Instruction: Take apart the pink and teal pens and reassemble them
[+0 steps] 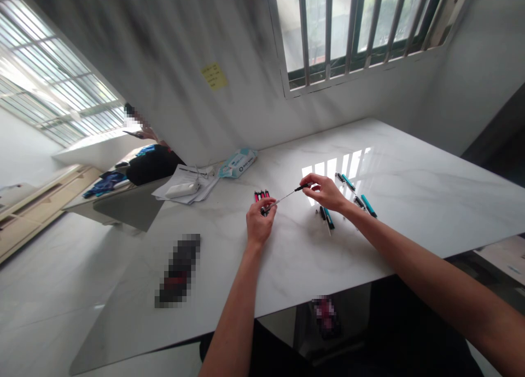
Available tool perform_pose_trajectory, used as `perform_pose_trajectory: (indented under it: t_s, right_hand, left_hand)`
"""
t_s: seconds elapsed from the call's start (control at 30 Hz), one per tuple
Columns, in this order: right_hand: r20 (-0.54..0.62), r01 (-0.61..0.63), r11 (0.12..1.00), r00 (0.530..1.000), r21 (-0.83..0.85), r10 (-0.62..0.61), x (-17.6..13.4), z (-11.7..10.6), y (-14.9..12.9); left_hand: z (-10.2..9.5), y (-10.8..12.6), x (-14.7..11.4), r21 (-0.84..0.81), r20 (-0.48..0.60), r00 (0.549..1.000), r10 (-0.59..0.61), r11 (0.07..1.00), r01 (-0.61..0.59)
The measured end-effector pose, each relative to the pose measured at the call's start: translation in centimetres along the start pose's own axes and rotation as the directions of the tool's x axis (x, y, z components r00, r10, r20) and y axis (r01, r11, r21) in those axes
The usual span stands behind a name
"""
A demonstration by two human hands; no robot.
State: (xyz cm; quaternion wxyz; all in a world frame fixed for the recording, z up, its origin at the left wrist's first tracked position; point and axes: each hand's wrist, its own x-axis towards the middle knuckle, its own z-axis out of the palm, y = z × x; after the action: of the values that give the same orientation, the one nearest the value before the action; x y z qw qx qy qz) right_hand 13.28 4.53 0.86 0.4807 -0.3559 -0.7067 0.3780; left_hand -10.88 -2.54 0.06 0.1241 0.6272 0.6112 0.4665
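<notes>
My left hand [261, 222] is closed in a pinch on a slim pen barrel with a pale end [272, 205]. In my right hand [324, 191], thumb and fingers grip a black pen part [302, 186]. A thin refill [287, 195] runs between the two parts, spanning the gap between my hands. Just behind my left hand lie several red-and-black pens [261, 194], partly hidden by the fingers. Below my right hand rest teal and black pen parts [328, 217]. More teal pen parts [368, 206] lie under and beyond my right forearm, with another teal piece [348, 182] farther back.
The white marbled table [303, 267] stands against a wall with a barred window [361, 33]. A wipes packet [238, 164] and papers [209, 188] lie at its back left. A dark blurred object [178, 270] is at left. Another person [147, 134] is beyond the wall's edge.
</notes>
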Motion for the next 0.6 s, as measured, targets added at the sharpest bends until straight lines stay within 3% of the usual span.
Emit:
perform_pose_trajectory:
  t_s: [0.23,0.6]
  right_hand:
    - [0.044,0.014,1.000,0.999,-0.001,-0.014,-0.08,0.12,-0.12]
    - [0.205,0.034,0.999,0.978,0.012,-0.036,-0.53,1.05,0.33]
  left_hand:
    - [0.10,0.36,-0.01,-0.006,0.020,1.000,0.022,1.000,-0.022]
    - [0.50,0.51,-0.25,-0.060,0.108,0.987,0.119,0.992,-0.113]
